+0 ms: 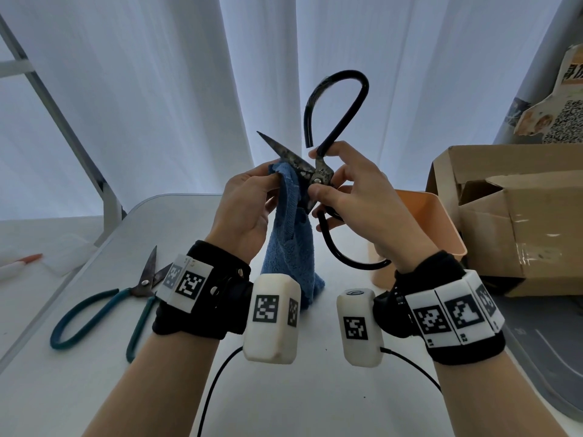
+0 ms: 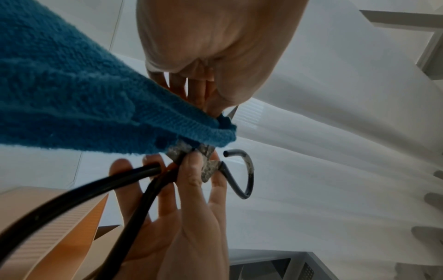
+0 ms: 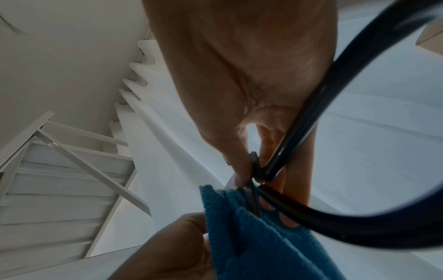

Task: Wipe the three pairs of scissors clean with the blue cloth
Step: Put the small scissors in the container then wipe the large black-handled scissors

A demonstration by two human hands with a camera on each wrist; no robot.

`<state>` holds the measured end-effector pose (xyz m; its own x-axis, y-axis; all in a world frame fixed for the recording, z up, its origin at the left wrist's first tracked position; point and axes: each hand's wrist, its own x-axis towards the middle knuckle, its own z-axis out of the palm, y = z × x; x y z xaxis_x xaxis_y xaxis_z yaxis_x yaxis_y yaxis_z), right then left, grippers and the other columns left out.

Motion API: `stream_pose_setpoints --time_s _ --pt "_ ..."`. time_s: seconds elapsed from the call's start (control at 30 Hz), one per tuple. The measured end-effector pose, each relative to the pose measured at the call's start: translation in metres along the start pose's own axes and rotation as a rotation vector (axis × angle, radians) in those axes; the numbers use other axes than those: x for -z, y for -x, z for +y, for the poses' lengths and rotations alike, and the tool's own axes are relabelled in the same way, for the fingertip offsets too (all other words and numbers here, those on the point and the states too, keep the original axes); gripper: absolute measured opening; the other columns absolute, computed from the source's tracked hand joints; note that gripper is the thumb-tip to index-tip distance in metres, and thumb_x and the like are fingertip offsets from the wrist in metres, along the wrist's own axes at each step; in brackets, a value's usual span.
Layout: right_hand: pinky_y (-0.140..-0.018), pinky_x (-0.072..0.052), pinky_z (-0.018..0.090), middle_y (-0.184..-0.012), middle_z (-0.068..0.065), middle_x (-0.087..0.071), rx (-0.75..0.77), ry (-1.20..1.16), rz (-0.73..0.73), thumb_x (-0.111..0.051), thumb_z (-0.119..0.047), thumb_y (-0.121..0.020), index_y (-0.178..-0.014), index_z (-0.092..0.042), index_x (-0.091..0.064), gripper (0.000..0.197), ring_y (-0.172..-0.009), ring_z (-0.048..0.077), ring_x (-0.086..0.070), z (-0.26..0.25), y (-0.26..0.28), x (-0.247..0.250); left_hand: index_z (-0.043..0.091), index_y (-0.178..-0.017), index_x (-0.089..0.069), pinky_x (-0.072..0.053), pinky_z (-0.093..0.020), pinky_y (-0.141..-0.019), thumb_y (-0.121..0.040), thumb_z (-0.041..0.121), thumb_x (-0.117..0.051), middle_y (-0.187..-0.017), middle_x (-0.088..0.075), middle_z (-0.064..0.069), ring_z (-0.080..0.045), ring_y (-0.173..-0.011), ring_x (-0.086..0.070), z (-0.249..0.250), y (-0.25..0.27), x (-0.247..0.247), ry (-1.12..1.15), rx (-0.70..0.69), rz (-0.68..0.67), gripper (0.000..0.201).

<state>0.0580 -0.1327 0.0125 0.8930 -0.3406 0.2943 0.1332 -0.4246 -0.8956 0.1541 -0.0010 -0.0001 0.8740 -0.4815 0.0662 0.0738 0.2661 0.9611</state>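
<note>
Against pale curtains, above a white table (image 1: 104,367), a person's right hand (image 1: 362,209) pinches the black-handled scissors (image 1: 318,176) at the pivot, blades open and raised. The left hand (image 1: 246,209) pinches the blue cloth (image 1: 293,247) against one blade, while teal-handled scissors (image 1: 104,307) lie on the table to the left.

Teal scissors (image 1: 104,307) left, cardboard box (image 1: 511,216) right.

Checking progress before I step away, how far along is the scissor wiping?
Nothing shows as finished. In hand: the right hand grips the black-handled scissors while the left hand presses the blue cloth on a blade. Teal-handled scissors wait on the table; the third pair isn't visible.
</note>
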Motion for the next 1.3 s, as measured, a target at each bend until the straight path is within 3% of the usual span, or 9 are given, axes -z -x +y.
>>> stream_pose_setpoints --time_s 0.13,0.23,0.43,0.6,0.77,0.97,1.07,1.17,1.3 --pt "-0.059 -0.063 0.043 -0.086 0.013 -0.061 -0.006 0.014 0.013 -0.067 -0.007 -0.094 -0.127 -0.024 -0.056 0.039 -0.069 0.023 -0.074 0.001 0.0 0.001 0.005 -0.123 -0.068 -0.051 -0.044 -0.097 -0.097 0.009 -0.051 -0.118 -0.07 -0.017 -0.021 -0.099 -0.063 0.003 0.0 0.003 0.028 0.08 -0.152 0.031" --pt "-0.059 -0.063 0.041 -0.085 0.012 -0.062 -0.001 0.049 0.001 -0.067 -0.008 -0.094 -0.126 -0.025 -0.056 0.038 -0.07 0.021 -0.074 0.001 0.001 -0.001 0.004 -0.13 -0.062 -0.053 -0.041 -0.095 -0.095 0.012 -0.055 -0.118 -0.066 -0.014 -0.023 -0.104 -0.06 0.004 0.002 0.003 0.055 0.121 -0.238 0.037" --pt "-0.06 -0.064 0.041 -0.082 0.011 -0.059 0.012 0.054 -0.036 -0.066 -0.007 -0.095 -0.127 -0.026 -0.056 0.039 -0.07 0.02 -0.073 -0.002 0.002 -0.007 0.007 -0.111 -0.071 -0.05 -0.047 -0.102 -0.092 0.003 -0.061 -0.097 -0.073 -0.009 -0.018 -0.087 -0.067 -0.005 0.0 -0.001 0.153 0.159 -0.078 0.022" --pt "-0.061 -0.064 0.041 -0.081 0.008 -0.06 0.007 0.042 -0.051 -0.066 -0.006 -0.095 -0.128 -0.026 -0.055 0.04 -0.068 0.02 -0.074 -0.004 0.002 -0.01 0.003 -0.122 -0.065 -0.052 -0.041 -0.097 -0.089 0.009 -0.067 -0.101 -0.067 -0.016 -0.022 -0.087 -0.062 -0.002 -0.005 0.009 0.279 0.11 0.056 0.033" --pt "-0.061 -0.064 0.043 -0.082 0.009 -0.06 0.008 0.051 -0.041 -0.067 -0.006 -0.094 -0.127 -0.024 -0.056 0.039 -0.068 0.021 -0.074 -0.003 0.002 -0.006 0.0 -0.126 -0.061 -0.046 -0.045 -0.105 -0.083 0.01 -0.068 -0.112 -0.062 -0.019 -0.026 -0.097 -0.057 -0.003 -0.003 0.006 0.234 0.176 -0.046 0.045" --pt "-0.061 -0.064 0.042 -0.082 0.01 -0.061 -0.006 0.051 -0.051 -0.068 -0.009 -0.095 -0.125 -0.025 -0.057 0.036 -0.068 0.02 -0.073 -0.002 0.002 -0.005 -0.003 -0.127 -0.057 -0.056 -0.034 -0.085 -0.09 0.002 -0.062 -0.098 -0.065 -0.015 -0.016 -0.072 -0.065 -0.004 -0.005 0.004 0.221 0.145 0.02 0.037" --pt "-0.06 -0.064 0.04 -0.085 0.011 -0.062 -0.006 0.053 -0.064 -0.068 -0.009 -0.094 -0.124 -0.025 -0.057 0.035 -0.069 0.022 -0.073 -0.003 0.002 -0.009 -0.006 -0.132 -0.055 -0.056 -0.031 -0.085 -0.083 0.006 -0.07 -0.103 -0.066 -0.015 -0.016 -0.077 -0.065 -0.002 -0.01 0.014 0.302 0.118 0.062 0.052" --pt "-0.06 -0.063 0.041 -0.084 0.01 -0.06 -0.002 0.068 -0.06 -0.069 -0.01 -0.094 -0.123 -0.024 -0.057 0.034 -0.067 0.021 -0.073 -0.001 0.001 -0.009 -0.002 -0.12 -0.063 -0.055 -0.031 -0.087 -0.083 0.007 -0.067 -0.095 -0.068 -0.012 -0.017 -0.079 -0.063 -0.002 -0.009 0.013 0.275 0.132 0.006 0.038" --pt "-0.06 -0.063 0.044 -0.081 0.007 -0.058 -0.017 0.074 -0.05 -0.068 -0.009 -0.094 -0.122 -0.025 -0.058 0.034 -0.069 0.022 -0.073 0.002 0.0 -0.004 -0.003 -0.127 -0.057 -0.059 -0.027 -0.076 -0.083 0.004 -0.068 -0.094 -0.068 -0.011 -0.014 -0.071 -0.067 -0.008 -0.007 0.005 0.22 0.164 -0.034 0.046"
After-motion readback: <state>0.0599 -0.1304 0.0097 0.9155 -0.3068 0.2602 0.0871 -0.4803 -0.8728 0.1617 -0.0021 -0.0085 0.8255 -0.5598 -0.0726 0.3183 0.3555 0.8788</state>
